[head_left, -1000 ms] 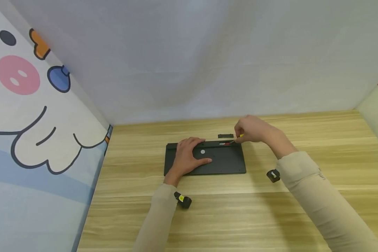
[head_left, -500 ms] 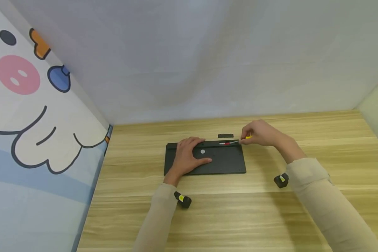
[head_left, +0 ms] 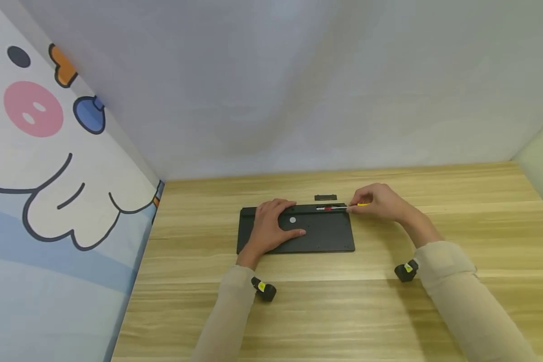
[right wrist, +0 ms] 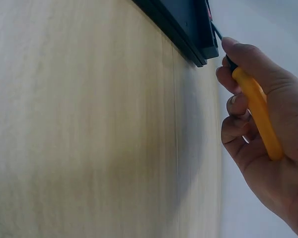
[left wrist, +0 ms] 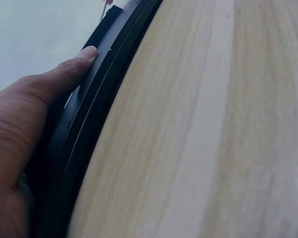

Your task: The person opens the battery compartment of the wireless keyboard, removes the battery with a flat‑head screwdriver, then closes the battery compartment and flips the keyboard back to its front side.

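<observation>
A black keyboard [head_left: 328, 235] lies on the table with its underside up. My left hand [head_left: 267, 230] rests on its left half, fingers towards the far edge and the thumb [left wrist: 84, 57] laid along the surface. In the right wrist view, my right hand [right wrist: 268, 94] grips a screwdriver by its yellow handle [right wrist: 258, 111]. The screwdriver's thin shaft [head_left: 340, 207] reaches left into the slot at the keyboard's far right edge. A red and silver battery [head_left: 324, 208] shows in that slot, at the shaft's end; whether they touch I cannot tell.
A small black battery cover [head_left: 326, 197] lies on the wooden table [head_left: 335, 306] just behind the keyboard. A pale wall stands along the table's far edge. A wall with cartoon drawings [head_left: 90, 206] borders the left side.
My right hand has moved right and slightly nearer, drawing the screwdriver back and laying it flatter, so more of its shaft shows. My left hand stays on the keyboard.
</observation>
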Tool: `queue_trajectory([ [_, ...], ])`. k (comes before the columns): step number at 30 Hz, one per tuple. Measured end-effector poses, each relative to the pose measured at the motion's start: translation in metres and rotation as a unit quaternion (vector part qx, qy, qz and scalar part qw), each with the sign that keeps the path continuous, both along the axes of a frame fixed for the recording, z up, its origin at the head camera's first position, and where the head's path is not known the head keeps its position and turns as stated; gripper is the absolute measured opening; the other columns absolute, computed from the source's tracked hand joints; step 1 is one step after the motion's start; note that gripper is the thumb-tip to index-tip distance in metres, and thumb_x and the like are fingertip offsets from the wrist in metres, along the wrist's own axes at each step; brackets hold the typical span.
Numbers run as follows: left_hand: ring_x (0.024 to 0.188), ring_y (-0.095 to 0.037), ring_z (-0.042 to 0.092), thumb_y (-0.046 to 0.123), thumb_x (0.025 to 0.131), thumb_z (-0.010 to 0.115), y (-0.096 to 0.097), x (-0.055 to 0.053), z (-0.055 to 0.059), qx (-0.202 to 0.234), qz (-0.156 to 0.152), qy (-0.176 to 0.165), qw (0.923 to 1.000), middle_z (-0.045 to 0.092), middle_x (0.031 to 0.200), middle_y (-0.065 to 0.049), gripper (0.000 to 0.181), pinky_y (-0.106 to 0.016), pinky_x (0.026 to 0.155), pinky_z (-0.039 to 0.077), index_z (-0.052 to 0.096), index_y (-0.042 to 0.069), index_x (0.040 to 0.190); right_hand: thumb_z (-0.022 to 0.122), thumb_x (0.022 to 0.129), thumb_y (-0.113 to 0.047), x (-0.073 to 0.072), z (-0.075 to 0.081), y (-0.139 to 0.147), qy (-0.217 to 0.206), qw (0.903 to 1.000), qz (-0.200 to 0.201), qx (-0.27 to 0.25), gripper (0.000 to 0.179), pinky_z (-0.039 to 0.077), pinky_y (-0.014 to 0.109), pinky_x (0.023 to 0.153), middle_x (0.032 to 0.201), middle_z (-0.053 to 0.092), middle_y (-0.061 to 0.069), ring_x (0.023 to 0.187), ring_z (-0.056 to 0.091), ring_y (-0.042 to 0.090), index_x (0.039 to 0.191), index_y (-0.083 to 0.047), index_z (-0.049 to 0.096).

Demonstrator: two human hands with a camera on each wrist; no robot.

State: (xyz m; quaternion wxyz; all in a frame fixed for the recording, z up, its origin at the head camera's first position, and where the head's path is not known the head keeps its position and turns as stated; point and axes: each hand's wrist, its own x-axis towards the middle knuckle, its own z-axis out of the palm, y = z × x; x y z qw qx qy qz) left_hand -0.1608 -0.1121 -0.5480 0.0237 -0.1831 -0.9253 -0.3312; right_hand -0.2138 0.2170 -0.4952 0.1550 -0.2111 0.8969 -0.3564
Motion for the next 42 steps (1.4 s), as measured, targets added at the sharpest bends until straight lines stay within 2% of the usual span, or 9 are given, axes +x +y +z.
queue_trajectory([
  [5,0.137,-0.027,0.052,0.051,0.077,0.087,0.001,-0.001,0.000,-0.002,0.000,-0.005,1.0000,0.061,0.141,-0.002,0.078,-0.055,0.125,0.026,0.058,0.023,0.144,0.081,0.089,-0.023,0.002,0.000,0.000,0.006,1.0000,-0.001,-0.007,0.005,0.054,0.024,0.084,0.094,0.078,-0.004,0.091,0.069,0.007,0.085,-0.022,0.078],
  [9,0.137,-0.025,0.053,0.051,0.078,0.086,0.003,-0.002,0.000,-0.004,-0.002,-0.007,1.0000,0.060,0.141,-0.001,0.077,-0.054,0.125,0.026,0.057,0.024,0.144,0.081,0.089,-0.025,0.004,0.006,0.001,0.027,0.9995,0.005,0.012,0.005,0.055,0.031,0.087,0.093,0.078,-0.005,0.093,0.069,0.011,0.085,-0.024,0.078],
  [14,0.136,-0.025,0.053,0.052,0.078,0.086,0.005,-0.003,-0.002,-0.001,-0.009,-0.004,1.0000,0.061,0.141,-0.001,0.077,-0.054,0.125,0.027,0.057,0.025,0.144,0.079,0.091,-0.024,0.006,0.019,-0.001,0.064,0.9963,0.036,0.045,0.007,0.056,0.043,0.088,0.089,0.076,-0.007,0.094,0.069,0.019,0.084,-0.023,0.076],
  [20,0.136,-0.025,0.054,0.052,0.077,0.086,0.004,-0.003,-0.003,0.001,-0.011,0.000,0.9999,0.061,0.140,-0.001,0.078,-0.055,0.125,0.027,0.058,0.024,0.144,0.078,0.091,-0.021,0.005,0.036,-0.013,0.109,0.9861,0.069,0.105,0.008,0.056,0.044,0.082,0.086,0.075,-0.004,0.088,0.068,0.020,0.084,-0.019,0.075],
  [24,0.137,-0.025,0.053,0.052,0.077,0.087,0.003,-0.004,-0.001,0.001,-0.006,-0.002,1.0000,0.061,0.141,0.000,0.077,-0.054,0.125,0.026,0.058,0.024,0.144,0.078,0.091,-0.021,0.004,0.044,-0.021,0.101,0.9837,0.069,0.132,0.009,0.055,0.044,0.080,0.085,0.074,-0.002,0.086,0.066,0.021,0.082,-0.018,0.075],
  [27,0.138,-0.025,0.052,0.052,0.078,0.086,0.002,-0.005,0.000,-0.001,-0.004,-0.007,1.0000,0.060,0.142,0.000,0.077,-0.054,0.126,0.025,0.058,0.024,0.144,0.078,0.091,-0.021,0.002,0.045,-0.023,0.101,0.9835,0.072,0.132,0.011,0.054,0.043,0.078,0.083,0.073,-0.003,0.084,0.066,0.019,0.081,-0.018,0.074],
  [33,0.138,-0.025,0.051,0.053,0.078,0.086,0.001,-0.005,0.000,-0.006,-0.002,-0.013,0.9999,0.059,0.143,0.000,0.078,-0.053,0.126,0.025,0.057,0.026,0.145,0.076,0.093,-0.022,0.001,0.040,-0.019,0.078,0.9891,0.061,0.109,0.011,0.051,0.036,0.075,0.084,0.074,-0.004,0.082,0.063,0.016,0.083,-0.017,0.076],
  [42,0.136,-0.026,0.054,0.051,0.078,0.087,0.002,-0.004,0.000,-0.004,-0.005,0.001,1.0000,0.061,0.141,-0.002,0.078,-0.055,0.124,0.027,0.058,0.022,0.144,0.074,0.095,-0.026,0.000,0.027,-0.010,0.024,0.9978,0.040,0.047,0.014,0.049,0.031,0.073,0.091,0.076,0.000,0.083,0.062,0.015,0.088,-0.015,0.078],
])
